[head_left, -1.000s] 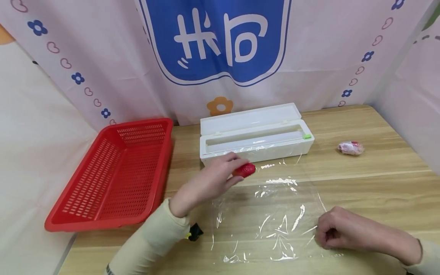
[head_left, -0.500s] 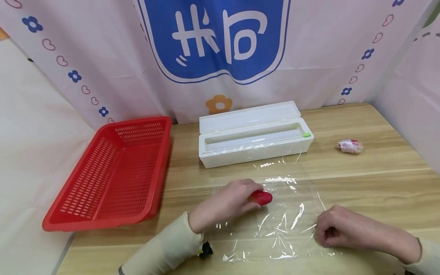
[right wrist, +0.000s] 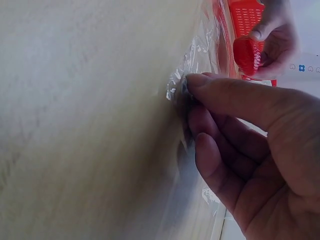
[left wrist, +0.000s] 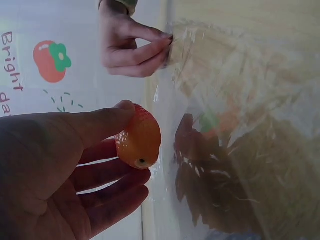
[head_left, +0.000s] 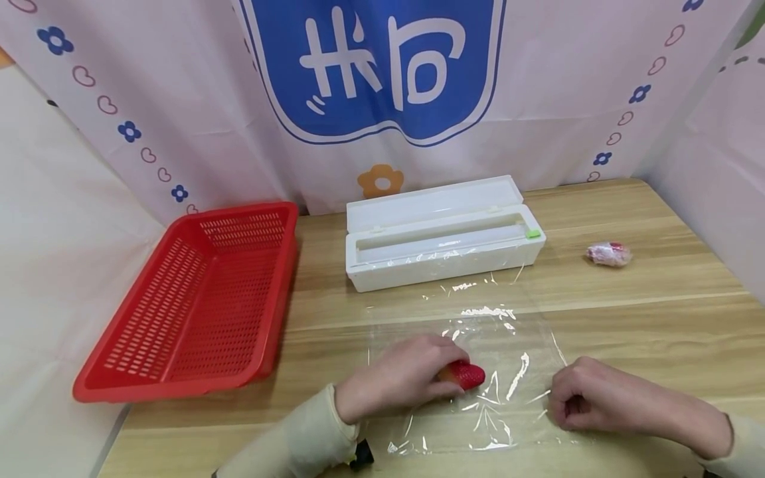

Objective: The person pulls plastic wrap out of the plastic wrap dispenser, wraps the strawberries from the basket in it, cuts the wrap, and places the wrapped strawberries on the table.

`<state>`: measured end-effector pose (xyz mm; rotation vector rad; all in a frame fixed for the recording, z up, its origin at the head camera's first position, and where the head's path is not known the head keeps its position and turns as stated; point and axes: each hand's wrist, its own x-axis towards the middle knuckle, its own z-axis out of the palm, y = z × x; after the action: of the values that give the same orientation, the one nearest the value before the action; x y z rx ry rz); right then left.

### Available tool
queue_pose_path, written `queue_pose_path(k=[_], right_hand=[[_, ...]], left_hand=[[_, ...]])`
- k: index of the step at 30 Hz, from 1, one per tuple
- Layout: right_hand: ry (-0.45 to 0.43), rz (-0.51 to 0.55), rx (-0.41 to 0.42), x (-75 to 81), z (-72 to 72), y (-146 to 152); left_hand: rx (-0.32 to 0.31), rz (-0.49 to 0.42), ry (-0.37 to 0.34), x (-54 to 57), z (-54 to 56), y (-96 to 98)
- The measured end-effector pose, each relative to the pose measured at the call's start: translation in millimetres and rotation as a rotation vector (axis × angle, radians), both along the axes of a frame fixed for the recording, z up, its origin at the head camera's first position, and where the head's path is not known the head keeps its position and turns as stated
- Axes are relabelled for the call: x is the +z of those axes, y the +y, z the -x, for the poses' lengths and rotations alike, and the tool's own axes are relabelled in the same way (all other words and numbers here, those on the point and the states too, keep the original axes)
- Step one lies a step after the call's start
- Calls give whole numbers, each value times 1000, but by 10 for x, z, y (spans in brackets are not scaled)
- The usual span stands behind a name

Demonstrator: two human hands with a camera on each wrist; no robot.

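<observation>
My left hand (head_left: pixel 406 375) pinches a red strawberry (head_left: pixel 469 375) with an orange-yellow end between thumb and fingers, low over a sheet of clear plastic wrap (head_left: pixel 454 425). In the left wrist view the pale end of the strawberry (left wrist: pixel 139 142) faces the camera. At the sheet's right edge my right hand (head_left: pixel 597 398) pinches the wrap; the right wrist view shows the film (right wrist: pixel 187 85) bunched between thumb and forefinger. From the sheet's far edge the wrap runs up to a white dispenser box (head_left: pixel 448 265), whose lid stands raised over a roll.
A red perforated basket (head_left: pixel 221 318) stands on the left of the wooden table (head_left: pixel 675 318). Toward the back right lies a small film-wrapped red and white item (head_left: pixel 609 254). A green slider (head_left: pixel 533 234) sits on the box's right end. Behind hangs a printed curtain (head_left: pixel 269 166).
My left hand has carried the strawberry from near the box toward me and to the right, down over the middle of the wrap. The right hand has stayed at the wrap's edge.
</observation>
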<state>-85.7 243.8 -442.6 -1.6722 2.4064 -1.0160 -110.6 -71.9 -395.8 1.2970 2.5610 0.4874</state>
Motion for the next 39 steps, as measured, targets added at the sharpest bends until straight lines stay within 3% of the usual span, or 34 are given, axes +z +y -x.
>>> queue_pose_path(k=[14, 39], right_hand=[[86, -38, -55, 35, -59, -51], [130, -133, -74, 125, -164, -10]], left_hand=[[-51, 47, 64, -80, -55, 19], [-65, -8, 78, -157, -85, 33]])
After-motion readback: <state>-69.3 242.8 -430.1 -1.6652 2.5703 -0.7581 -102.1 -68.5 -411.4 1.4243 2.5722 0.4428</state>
